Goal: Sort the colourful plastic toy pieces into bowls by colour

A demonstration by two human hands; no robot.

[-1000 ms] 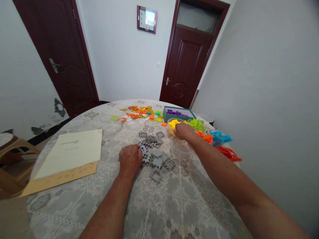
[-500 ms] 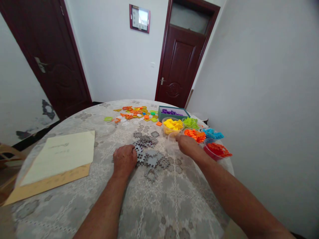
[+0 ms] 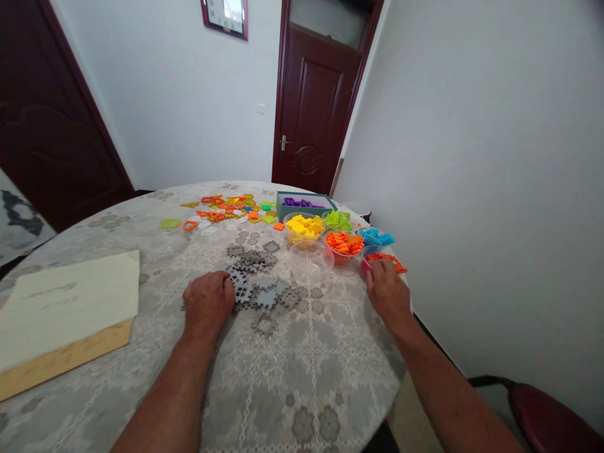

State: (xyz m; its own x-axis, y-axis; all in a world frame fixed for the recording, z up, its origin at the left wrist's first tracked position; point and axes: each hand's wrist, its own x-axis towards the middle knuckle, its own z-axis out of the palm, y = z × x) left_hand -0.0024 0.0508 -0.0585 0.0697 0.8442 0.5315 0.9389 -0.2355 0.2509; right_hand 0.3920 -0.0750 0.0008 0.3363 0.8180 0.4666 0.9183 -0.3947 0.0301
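My left hand rests on the tablecloth, fingers curled, against the left side of a heap of grey interlocking plastic tiles. Whatever lies under those fingers is hidden. At the table's right edge, my right hand has its fingers closed at the near rim of a clear bowl of red-orange plastic pieces, partly covering it. Left of that hand stands a clear bowl with nothing visible inside.
Bowls of orange pieces, yellow pieces and green pieces stand behind, beside blue pieces. A green box holds purple pieces. Mixed loose pieces lie further back. Paper sheets lie left; a chair stands lower right.
My right hand has left the clear bowl and moved right to the bowl of red-orange pieces. My left hand stays by the grey tiles. The view has turned to the right.
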